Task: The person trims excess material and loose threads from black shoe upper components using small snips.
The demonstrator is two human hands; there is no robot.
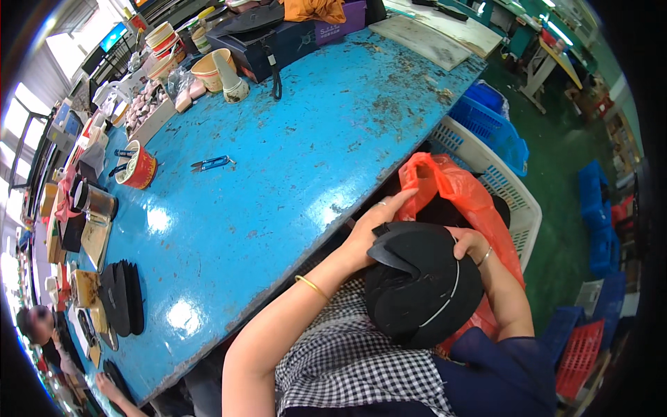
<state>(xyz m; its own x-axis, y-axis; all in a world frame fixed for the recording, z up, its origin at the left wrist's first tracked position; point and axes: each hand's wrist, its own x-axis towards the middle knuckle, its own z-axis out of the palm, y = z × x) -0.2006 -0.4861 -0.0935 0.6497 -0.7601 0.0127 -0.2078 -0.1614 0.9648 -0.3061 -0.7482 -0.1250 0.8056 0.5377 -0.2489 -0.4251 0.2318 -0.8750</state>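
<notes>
Your lap work centres on the stack of black cut pieces (pixel 424 288), a rounded bundle with a thin white edge line, held below the near edge of the blue worktable (pixel 278 167) and just in front of the orange plastic bag (pixel 451 187). Your left hand (pixel 375 233) lies across the top of the stack, fingers spread and pressed onto the upper pieces; your right hand (pixel 469 243) curls over its far rim, fingers closed on the edge. Both hands are clamped on the stack. Keep it squared between the two palms, because the top piece already sits skewed and could slide off toward your checked apron.

Behind the bag, the white mesh basket (pixel 514 201) and the blue crate (pixel 493 125) crowd your right side, so there is little room to swing outward. On the table, another row of black pieces (pixel 124 297) stands well apart to your left, a red cup (pixel 139 167) sits farther back, and small blue snips (pixel 210 163) lie near the middle, out of easy reach.
</notes>
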